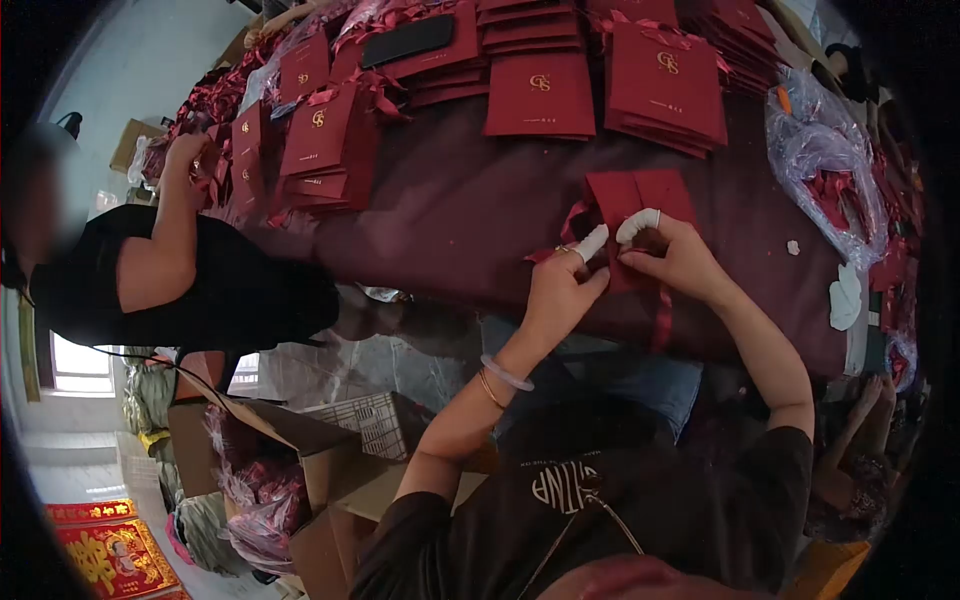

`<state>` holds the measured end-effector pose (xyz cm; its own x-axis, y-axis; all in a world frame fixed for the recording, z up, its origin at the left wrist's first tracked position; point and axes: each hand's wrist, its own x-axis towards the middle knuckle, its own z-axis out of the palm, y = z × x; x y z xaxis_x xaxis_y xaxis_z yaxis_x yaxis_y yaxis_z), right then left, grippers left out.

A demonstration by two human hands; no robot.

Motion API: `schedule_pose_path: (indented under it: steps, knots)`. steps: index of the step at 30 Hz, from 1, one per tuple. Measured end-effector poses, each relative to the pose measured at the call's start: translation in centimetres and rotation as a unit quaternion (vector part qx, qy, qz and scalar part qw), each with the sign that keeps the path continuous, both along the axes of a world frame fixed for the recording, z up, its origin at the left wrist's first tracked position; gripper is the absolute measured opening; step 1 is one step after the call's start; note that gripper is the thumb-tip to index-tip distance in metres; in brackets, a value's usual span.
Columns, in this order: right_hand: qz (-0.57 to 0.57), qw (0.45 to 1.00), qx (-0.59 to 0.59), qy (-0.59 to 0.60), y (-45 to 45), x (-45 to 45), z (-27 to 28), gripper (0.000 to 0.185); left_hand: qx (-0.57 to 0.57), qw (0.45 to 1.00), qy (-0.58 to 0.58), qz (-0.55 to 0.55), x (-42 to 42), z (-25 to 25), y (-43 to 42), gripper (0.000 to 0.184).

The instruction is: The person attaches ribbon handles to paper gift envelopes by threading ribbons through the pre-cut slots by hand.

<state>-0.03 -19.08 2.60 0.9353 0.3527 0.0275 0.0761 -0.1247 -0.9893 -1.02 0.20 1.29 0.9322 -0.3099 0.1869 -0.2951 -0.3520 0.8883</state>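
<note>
Red fills the spot right of centre in the frame where I find the bag being worked on, a flat red bag [650, 190] lying on the dark maroon cloth [450, 215], with a ribbon [663, 315] trailing below it. My view puts the left hand [570, 290] at its lower left corner, one finger wrapped in white and the thumb brought close to it; the right hand [680, 260] curls over its front, also with a white-wrapped finger. Whether either of them pinches ribbon or card I cannot tell, since the fingers cover the spot. Along the top of the frame I can read a gold monogram, seemingly G and S, on the stacked red bags [540, 95]; the line of small print beneath is too fine for me. Pale letters on the wearer's dark shirt [690, 490] run upside down, and I make out only something like "TINA". At lower left, a red-and-gold poster [115, 550] bears a large character, cut by the dark rim of the lens. A black phone [408, 41] lies on bags at the top. Far left, a co-worker [150, 240] has a blurred head, and the hand reaching into the red things is partly hidden.
</note>
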Motion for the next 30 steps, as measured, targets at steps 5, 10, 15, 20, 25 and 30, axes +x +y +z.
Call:
schedule_pose_path:
  steps: [5, 10, 15, 20, 25, 30]
  knots:
    - [0.017, 0.998, -0.062, -0.017, -0.3, 0.2, 0.2, 0.021, 0.044, 0.996, -0.060, 0.042, 0.4, -0.2, -0.8, 0.048]
    - [0.053, 0.996, -0.043, 0.054, -0.8, 0.2, 1.6, 0.026, 0.073, 0.992, -0.103, 0.028, 0.6, -0.4, -1.1, 0.044]
    - [0.104, 0.985, -0.086, -0.106, -0.9, 1.0, 0.6, 0.038, 0.102, 0.987, -0.125, -0.009, 1.8, 0.5, -0.2, 0.037]
    - [0.110, 0.987, -0.076, -0.086, -1.1, 0.9, 0.4, 0.049, 0.089, 0.993, 0.063, -0.049, 2.0, 1.9, 3.3, 0.036]
    - [0.122, 0.989, -0.069, -0.053, -1.6, 1.7, 0.7, 0.046, 0.006, 0.988, 0.148, 0.042, 1.0, 1.9, 8.8, 0.043]
    - [0.117, 0.993, 0.035, -0.003, -1.7, 1.7, 0.3, 0.036, -0.013, 0.979, 0.204, 0.017, 0.1, 1.9, 10.2, 0.057]
